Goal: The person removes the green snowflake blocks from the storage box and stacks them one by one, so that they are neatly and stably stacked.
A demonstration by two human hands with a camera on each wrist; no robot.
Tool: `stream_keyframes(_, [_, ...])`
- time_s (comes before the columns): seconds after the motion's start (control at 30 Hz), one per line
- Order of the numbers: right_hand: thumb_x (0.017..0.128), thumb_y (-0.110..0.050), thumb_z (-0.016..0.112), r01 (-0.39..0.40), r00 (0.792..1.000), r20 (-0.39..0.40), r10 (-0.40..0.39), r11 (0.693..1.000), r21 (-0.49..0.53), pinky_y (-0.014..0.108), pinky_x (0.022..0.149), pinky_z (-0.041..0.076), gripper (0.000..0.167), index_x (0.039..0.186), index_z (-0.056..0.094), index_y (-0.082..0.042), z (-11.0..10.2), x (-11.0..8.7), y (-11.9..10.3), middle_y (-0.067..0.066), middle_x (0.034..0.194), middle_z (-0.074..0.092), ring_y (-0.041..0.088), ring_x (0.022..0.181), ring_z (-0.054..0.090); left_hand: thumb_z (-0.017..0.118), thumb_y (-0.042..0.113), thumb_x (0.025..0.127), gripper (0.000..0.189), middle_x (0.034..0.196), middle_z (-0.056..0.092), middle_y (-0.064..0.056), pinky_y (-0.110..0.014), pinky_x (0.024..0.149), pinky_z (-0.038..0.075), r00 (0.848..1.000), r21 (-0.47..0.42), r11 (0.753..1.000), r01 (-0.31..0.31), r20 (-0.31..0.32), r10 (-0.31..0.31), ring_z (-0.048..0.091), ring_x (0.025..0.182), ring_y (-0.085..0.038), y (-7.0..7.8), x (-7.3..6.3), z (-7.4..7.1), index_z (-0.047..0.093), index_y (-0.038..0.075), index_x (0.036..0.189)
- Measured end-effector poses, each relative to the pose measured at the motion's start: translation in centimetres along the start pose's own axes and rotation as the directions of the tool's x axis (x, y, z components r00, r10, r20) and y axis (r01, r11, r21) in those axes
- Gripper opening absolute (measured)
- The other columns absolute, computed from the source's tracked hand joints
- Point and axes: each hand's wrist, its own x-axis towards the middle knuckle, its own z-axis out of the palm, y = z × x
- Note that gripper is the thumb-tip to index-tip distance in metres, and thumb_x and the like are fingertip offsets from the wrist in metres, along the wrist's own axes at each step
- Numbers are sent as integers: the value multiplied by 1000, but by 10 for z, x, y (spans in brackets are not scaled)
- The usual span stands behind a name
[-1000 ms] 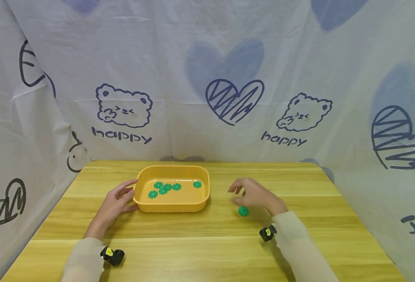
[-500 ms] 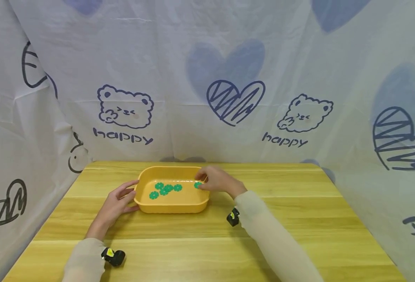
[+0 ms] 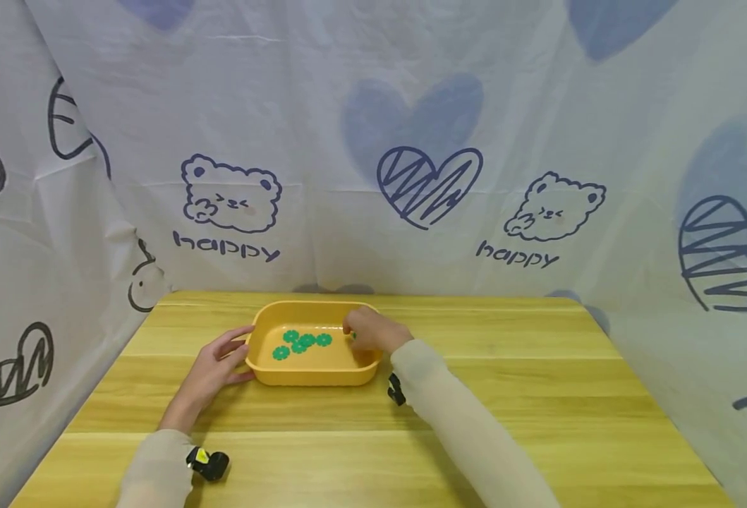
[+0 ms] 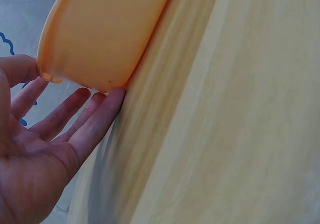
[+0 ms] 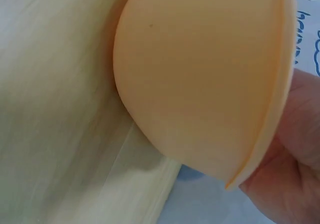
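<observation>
A shallow yellow-orange tray (image 3: pixel 312 379) stands on the wooden table, with several flat green flower-shaped discs (image 3: pixel 300 344) grouped towards the left of its floor. My left hand (image 3: pixel 211 363) rests against the tray's left end; in the left wrist view its fairly straight fingers (image 4: pixel 95 119) touch the end wall and the thumb is at the rim. Over the tray's right rim reaches my right hand (image 3: pixel 373 330), fingers curled down inside. A bit of one green disc (image 3: pixel 354 336) shows between its fingertips. In the right wrist view the tray wall (image 5: pixel 200 79) hides those fingertips.
Bare wood of the table (image 3: pixel 538 395) extends to the right of and in front of the tray. A white printed cloth (image 3: pixel 329 233) hangs behind it and at both sides. My right sleeve (image 3: pixel 449 416) covers part of the tabletop.
My right hand has moved left from the table into the tray's right end and lower. The green piece formerly seen on the table is out of sight. The left hand holds its place.
</observation>
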Motion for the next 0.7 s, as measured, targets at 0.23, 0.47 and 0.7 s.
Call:
stream_keyframes(0.23, [94, -2, 70, -21, 1000, -12, 21, 999, -48, 34, 103, 59, 29, 123, 73, -2, 6, 6, -4, 12, 129, 71, 24, 119, 64, 49, 22, 111, 52, 153, 42, -34, -41, 92, 65, 1000, 1, 1000, -14, 0, 14, 55, 130, -38, -1, 0, -1, 36, 4, 158])
stream_keyframes(0.47, [87, 11, 67, 38, 998, -54, -40, 999, -37, 32, 92, 62, 30, 112, 78, -2, 8, 8, -3, 12, 116, 76, 22, 102, 66, 49, 23, 110, 53, 152, 43, -33, -41, 91, 65, 1000, 5, 1000, -16, -8, 16, 57, 126, -33, -1, 0, -1, 37, 4, 158])
stream_keyframes(0.7, [90, 18, 60, 12, 997, -74, -17, 998, -68, 35, 106, 58, 40, 122, 74, -3, 9, 7, -2, 11, 128, 72, 26, 124, 65, 48, 21, 111, 52, 151, 43, -33, -42, 92, 65, 1000, 2, 1000, -15, -9, 15, 57, 126, -32, 0, -1, 0, 37, 4, 158])
